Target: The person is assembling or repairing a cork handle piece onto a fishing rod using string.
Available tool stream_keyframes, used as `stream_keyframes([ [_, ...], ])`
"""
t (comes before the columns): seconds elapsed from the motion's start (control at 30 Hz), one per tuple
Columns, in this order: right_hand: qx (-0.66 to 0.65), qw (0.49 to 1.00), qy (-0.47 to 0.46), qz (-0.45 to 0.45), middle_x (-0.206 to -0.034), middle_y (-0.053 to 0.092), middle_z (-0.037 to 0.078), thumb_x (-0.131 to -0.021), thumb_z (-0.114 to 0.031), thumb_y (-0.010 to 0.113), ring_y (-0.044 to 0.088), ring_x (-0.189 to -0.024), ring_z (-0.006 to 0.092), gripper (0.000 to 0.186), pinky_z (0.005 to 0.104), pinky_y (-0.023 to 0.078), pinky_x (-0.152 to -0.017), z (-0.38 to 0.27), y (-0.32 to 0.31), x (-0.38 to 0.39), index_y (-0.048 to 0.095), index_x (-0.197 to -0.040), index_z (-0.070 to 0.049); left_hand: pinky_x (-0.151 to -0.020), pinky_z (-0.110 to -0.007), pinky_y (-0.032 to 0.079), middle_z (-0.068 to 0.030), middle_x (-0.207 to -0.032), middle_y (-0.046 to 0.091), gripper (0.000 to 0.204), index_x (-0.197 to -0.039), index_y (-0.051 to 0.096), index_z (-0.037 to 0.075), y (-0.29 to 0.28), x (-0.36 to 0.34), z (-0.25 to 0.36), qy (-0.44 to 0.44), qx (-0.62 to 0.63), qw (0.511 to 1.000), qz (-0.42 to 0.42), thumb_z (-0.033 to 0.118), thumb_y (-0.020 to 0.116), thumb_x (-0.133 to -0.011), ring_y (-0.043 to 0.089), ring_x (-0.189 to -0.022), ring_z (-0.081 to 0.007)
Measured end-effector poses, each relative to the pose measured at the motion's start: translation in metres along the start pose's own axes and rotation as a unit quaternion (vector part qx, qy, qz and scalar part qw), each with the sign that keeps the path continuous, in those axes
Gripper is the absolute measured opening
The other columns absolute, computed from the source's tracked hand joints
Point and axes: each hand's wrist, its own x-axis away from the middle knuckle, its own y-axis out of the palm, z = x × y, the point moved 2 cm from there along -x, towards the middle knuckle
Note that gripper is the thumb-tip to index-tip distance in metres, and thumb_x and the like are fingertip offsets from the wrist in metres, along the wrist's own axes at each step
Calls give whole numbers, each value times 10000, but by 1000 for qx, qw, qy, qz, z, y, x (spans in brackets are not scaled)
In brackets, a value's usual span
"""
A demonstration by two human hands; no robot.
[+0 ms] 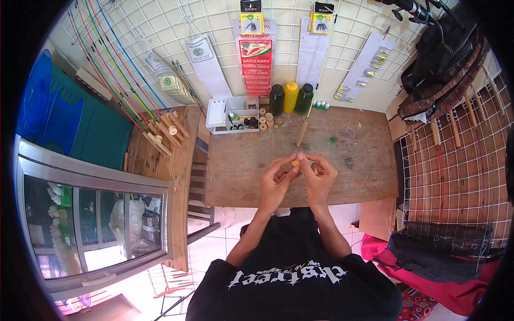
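Above the front part of the wooden table, my two hands meet fingertip to fingertip. A small yellowish piece (295, 163), too small to name, sits between them. My left hand (275, 181) is closed, its thumb and forefinger pinching the piece. My right hand (319, 176) is closed too, with its thumb and forefinger against the same piece and the other fingers curled in. Just beyond my fingertips, a thin rod with a wooden handle (303, 132) rests with its butt on the table and its tip slanting up toward the wall grid.
On the wooden table (241, 176), a white organizer box (217, 116) stands at the back left beside wooden spools (263, 120). Two dark bottles and a yellow bottle (289, 97) stand behind. A glass cabinet (96, 224) is at left; a rod rack (455, 171) is at right.
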Motion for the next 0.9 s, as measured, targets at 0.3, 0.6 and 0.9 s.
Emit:
stream_keyframes([
  [0.3, 41, 999, -22, -9, -550, 344, -116, -811, -46, 686, 256, -495, -17, 76, 199, 140, -448, 14, -4, 10, 688, -860, 11, -821, -239, 495, -109, -1139, 521, 436, -1275, 438, -3, 3, -1, 9, 5, 53, 997, 62, 18, 595, -869, 593, -941, -137],
  [0.6, 68, 998, -5, -9, -560, 328, -117, -806, -37, 691, 243, -504, -15, 70, 202, 142, -454, 20, -9, 18, 686, -857, 10, -849, -263, 464, -118, -1126, 584, 298, -1157, 537, -31, -1, -5, 11, 4, 96, 993, 75, 69, 600, -883, 594, -924, -141],
  [0.9, 95, 994, 6, -56, -578, 320, -112, -809, -60, 690, 241, -523, -5, 89, 214, 142, -455, 27, -11, 22, 698, -888, -19, -698, -243, 468, -76, -934, 621, 217, -1059, 597, -21, -4, -6, 10, -2, 110, 985, 130, 80, 623, -869, 590, -784, -114],
])
